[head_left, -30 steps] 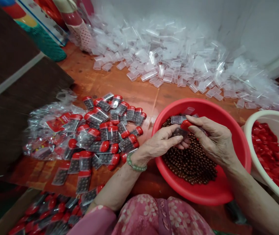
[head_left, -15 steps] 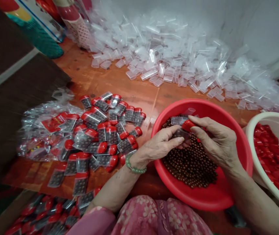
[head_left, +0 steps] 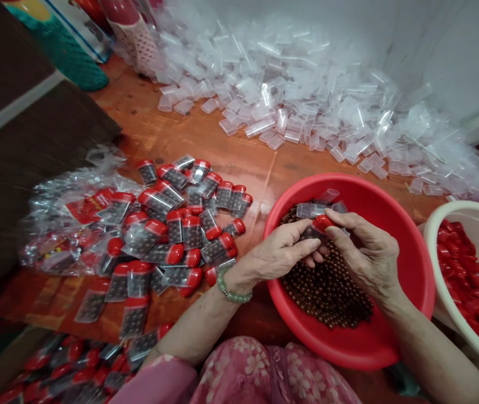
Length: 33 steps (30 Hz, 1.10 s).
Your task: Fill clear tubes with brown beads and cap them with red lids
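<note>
Both hands meet over a red basin (head_left: 395, 336) holding small brown beads (head_left: 327, 286). My left hand (head_left: 279, 255) grips a small clear tube filled with beads, mostly hidden under its fingers. My right hand (head_left: 363, 252) pinches a red cap (head_left: 321, 223) against the end of that tube. A few empty clear tubes (head_left: 313, 209) lie on the beads just behind my fingers. A green bead bracelet (head_left: 229, 289) circles my left wrist.
Several filled, red-capped tubes (head_left: 172, 235) are heaped on the orange floor at left, some on crinkled plastic. More fill a box (head_left: 67, 365) at bottom left. A white basin (head_left: 437, 292) of loose red caps stands at right. Empty clear tubes (head_left: 307, 101) are piled along the far wall.
My hands have stayed together on the tube and cap with only slight finger shifts. The view has tilted a little, so everything sits slightly lower in the frame.
</note>
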Each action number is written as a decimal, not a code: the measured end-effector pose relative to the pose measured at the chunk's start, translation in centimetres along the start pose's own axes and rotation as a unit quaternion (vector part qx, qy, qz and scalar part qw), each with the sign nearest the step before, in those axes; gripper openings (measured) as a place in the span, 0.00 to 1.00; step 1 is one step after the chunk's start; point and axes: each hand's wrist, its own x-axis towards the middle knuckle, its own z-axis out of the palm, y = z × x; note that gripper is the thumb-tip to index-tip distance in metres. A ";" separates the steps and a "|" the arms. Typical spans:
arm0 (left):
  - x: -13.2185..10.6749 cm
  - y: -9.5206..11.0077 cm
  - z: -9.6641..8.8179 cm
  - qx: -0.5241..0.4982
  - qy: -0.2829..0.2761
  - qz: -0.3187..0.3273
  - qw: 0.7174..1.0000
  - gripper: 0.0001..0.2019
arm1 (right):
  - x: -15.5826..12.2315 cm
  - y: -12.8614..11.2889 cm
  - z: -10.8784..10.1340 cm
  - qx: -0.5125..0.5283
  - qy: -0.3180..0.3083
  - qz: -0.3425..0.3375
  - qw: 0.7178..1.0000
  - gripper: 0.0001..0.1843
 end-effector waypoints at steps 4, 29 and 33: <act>0.0 -0.2 -0.1 -0.033 0.007 0.013 0.999 0.22 | -0.1 0.5 0.0 -0.057 -0.039 -0.095 0.993 0.24; 0.2 -0.3 0.7 -0.151 -0.010 0.013 0.988 0.22 | -0.1 1.4 0.2 -0.298 -0.036 -0.277 0.913 0.42; 0.2 -0.4 0.5 -0.141 0.100 0.050 0.984 0.23 | 0.4 3.0 -1.5 -0.342 0.036 -0.208 0.916 0.42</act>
